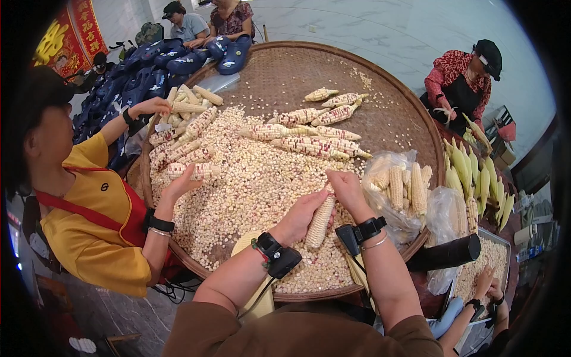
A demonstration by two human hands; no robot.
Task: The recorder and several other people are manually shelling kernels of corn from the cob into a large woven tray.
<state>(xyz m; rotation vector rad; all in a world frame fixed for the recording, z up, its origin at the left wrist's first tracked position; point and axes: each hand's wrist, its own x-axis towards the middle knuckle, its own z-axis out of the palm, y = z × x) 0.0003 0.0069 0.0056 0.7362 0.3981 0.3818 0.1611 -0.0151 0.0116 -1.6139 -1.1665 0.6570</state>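
My left hand point(301, 216) is closed around a mostly stripped corn cob point(321, 223), which slants with its lower end toward me. At the cob's far end, where some kernels remain, my right hand point(347, 189) presses with curled fingers. Beneath both hands, loose pale and reddish corn kernels point(250, 187) cover much of a large round woven tray point(285, 67). Speckled ears of corn point(308, 146) with kernels on lie just beyond my hands. Right of my right hand, bare cobs point(396, 187) fill a clear plastic bag point(379, 163).
A co-worker's hand point(180, 180) is near more speckled ears point(192, 154) at left; bare cobs point(189, 105) are heaped behind. Blue clogs point(178, 62) overlap the far rim. Husked-green ears point(468, 172), a black cylinder point(450, 252) and a kernel-filled metal tray point(506, 263) stand at right.
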